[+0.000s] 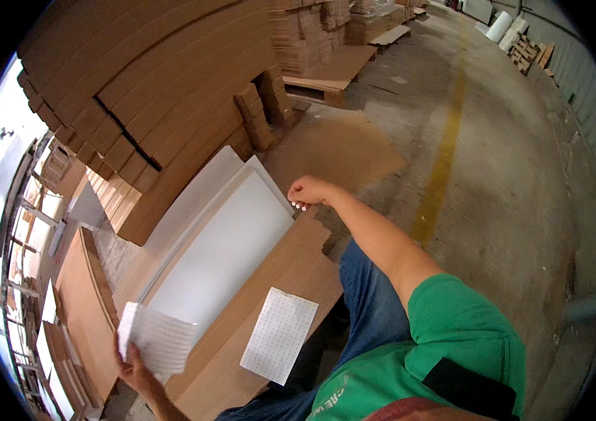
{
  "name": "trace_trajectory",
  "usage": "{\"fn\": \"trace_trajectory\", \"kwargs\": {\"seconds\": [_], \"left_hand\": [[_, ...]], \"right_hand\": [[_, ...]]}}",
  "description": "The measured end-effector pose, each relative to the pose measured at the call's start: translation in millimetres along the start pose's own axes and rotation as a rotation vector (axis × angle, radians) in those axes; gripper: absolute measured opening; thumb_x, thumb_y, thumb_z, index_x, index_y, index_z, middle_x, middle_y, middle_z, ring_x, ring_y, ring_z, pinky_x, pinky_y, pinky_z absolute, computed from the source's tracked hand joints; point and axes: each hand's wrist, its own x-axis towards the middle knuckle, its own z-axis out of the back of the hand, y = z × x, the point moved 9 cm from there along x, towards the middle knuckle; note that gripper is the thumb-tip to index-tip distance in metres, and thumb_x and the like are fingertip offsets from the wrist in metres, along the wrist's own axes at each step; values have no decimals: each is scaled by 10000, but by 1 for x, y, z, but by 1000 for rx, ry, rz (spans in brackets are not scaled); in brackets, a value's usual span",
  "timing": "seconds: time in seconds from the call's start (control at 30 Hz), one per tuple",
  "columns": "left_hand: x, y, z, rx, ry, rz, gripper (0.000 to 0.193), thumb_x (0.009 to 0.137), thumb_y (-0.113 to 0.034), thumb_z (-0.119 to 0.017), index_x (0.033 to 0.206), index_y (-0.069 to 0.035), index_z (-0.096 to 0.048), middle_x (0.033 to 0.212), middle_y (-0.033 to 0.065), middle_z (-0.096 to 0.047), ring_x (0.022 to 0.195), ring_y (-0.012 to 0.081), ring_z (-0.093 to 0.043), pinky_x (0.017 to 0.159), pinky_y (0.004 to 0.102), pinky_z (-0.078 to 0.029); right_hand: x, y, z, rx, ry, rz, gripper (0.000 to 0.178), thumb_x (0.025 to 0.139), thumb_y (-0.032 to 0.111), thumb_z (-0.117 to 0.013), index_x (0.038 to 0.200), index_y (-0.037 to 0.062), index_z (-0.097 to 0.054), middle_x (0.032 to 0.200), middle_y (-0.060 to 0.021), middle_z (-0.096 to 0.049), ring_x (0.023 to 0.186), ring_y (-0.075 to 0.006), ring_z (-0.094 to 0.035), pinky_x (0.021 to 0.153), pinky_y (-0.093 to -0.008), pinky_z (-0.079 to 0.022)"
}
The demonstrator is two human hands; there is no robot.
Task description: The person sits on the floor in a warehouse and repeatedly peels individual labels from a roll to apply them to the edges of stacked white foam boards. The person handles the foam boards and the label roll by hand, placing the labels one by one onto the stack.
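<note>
My left hand (pixel 135 370) grips a translucent white sheet (pixel 164 342) marked with rows of small spots; the sheet curls a little. Over the far right corner of a glossy white panel (pixel 224 242), my right hand (pixel 314 189) is held with curled fingers. Several small white round dots (pixel 298 205) show at its fingertips; whether they are stuck on or pinched I cannot tell. The panel lies on brown cardboard (pixel 256 291), beside another pale panel (pixel 196 196). On the near cardboard rests a second white sheet (pixel 280 337) with a grid of small dots.
A tall strapped stack of flat cardboard (pixel 171 91) rises beyond the panels. Brown boards (pixel 84 302) lean at the left near a rack. Further off, cardboard piles sit on a pallet (pixel 319 88). A yellow line (pixel 445 154) runs along the concrete floor at right.
</note>
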Motion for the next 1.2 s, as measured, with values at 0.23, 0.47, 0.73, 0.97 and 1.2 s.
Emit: {"fn": "trace_trajectory", "kwargs": {"seconds": [0.23, 0.47, 0.73, 0.97, 1.2], "left_hand": [[-40, 55, -61, -33, 88, 155, 364, 835, -10, -507, 1197, -15, -478, 1085, 118, -551, 872, 132, -552, 727, 240, -461], [-43, 94, -38, -352, 8, 328, 394, 818, -26, -516, 1204, 7, -446, 1050, 149, -566, 881, 180, -581, 748, 278, -482], [-40, 76, -22, -359, -3, 303, 414, 810, -10, -509, 1216, 22, -431, 1071, 150, -552, 922, 173, -563, 810, 274, -450], [-38, 103, -43, -212, 32, 380, 372, 811, -43, -548, 1175, 12, -488, 1121, 134, -543, 935, 127, -536, 785, 222, -433], [-44, 92, -36, -117, -15, 387, 342, 818, -88, -563, 1140, 15, -518, 1106, 135, -552, 968, 146, -530, 820, 258, -424]], "right_hand": [[-2, -9, 12, 135, -96, -81, 142, 826, 59, -482, 937, -18, -527, 760, -83, -574, 611, -130, -548, 502, -260, -477], [9, -23, 12, 329, -113, -100, 146, 853, 89, -485, 961, -6, -507, 759, -76, -567, 636, -145, -555, 540, -276, -485], [72, -24, -46, 512, 136, -16, 59, 826, 84, -511, 861, 43, -534, 759, -49, -561, 649, -137, -547, 557, -262, -469], [108, -40, -60, 793, -21, 31, 75, 738, -9, -558, 800, 28, -540, 784, -64, -566, 686, -171, -553, 631, -286, -478], [153, -48, -98, 534, -280, 25, 259, 653, -33, -645, 859, 42, -506, 766, -64, -562, 669, -166, -559, 568, -281, -476]]}}
